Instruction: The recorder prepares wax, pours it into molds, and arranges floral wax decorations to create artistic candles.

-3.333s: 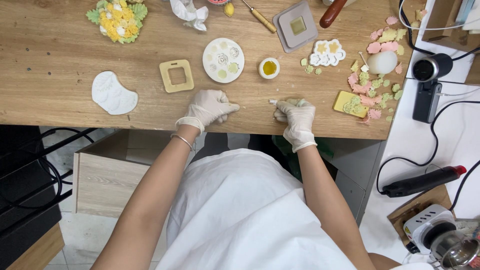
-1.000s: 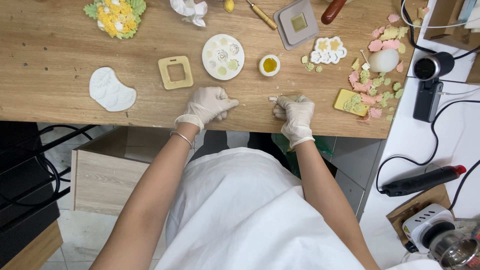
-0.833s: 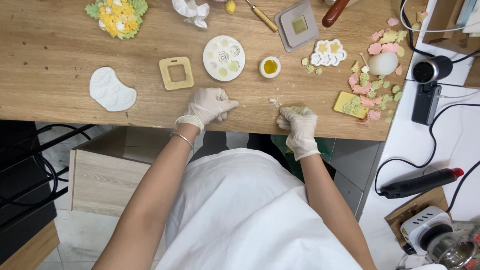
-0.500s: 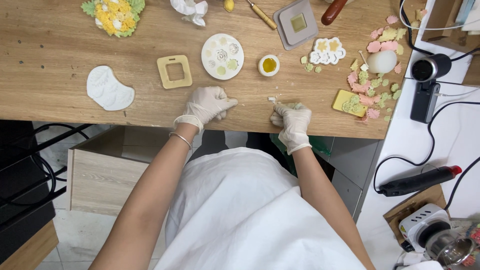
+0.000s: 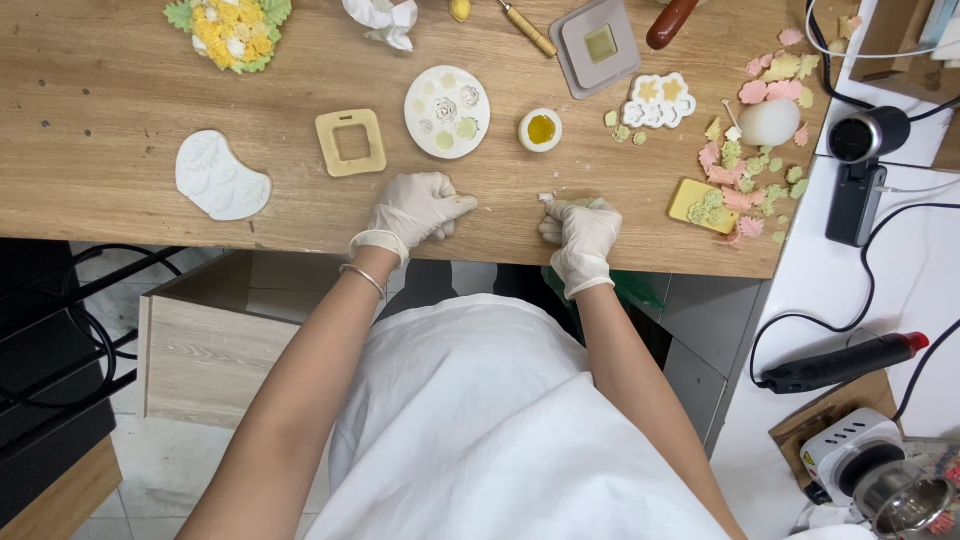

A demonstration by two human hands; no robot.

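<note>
A wooden table (image 5: 120, 90) is spread with a round white mould (image 5: 447, 111) and a square frame (image 5: 351, 142) at its middle. The gloved left hand (image 5: 415, 208) is rested near the table's near edge, fingers together and nothing seen in them. Just to the right, the gloved right hand (image 5: 580, 232) is curled around a small green piece (image 5: 585, 203); how tightly cannot be told.

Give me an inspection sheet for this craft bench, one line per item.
Surface: wooden table, scattered with moulds and cut-outs.
Job's things: small pale green piece under the right hand.
Clutter: round white mould, square tan frame, small cup of yellow liquid, pink and green cut-outs, yellow flower cluster.
Grippers: left hand gloved, resting on the table; right hand gloved, fingers curled on the piece.
Cables: black cables over the white side table.
Surroundings: black heat tool, wooden drawer unit.
</note>
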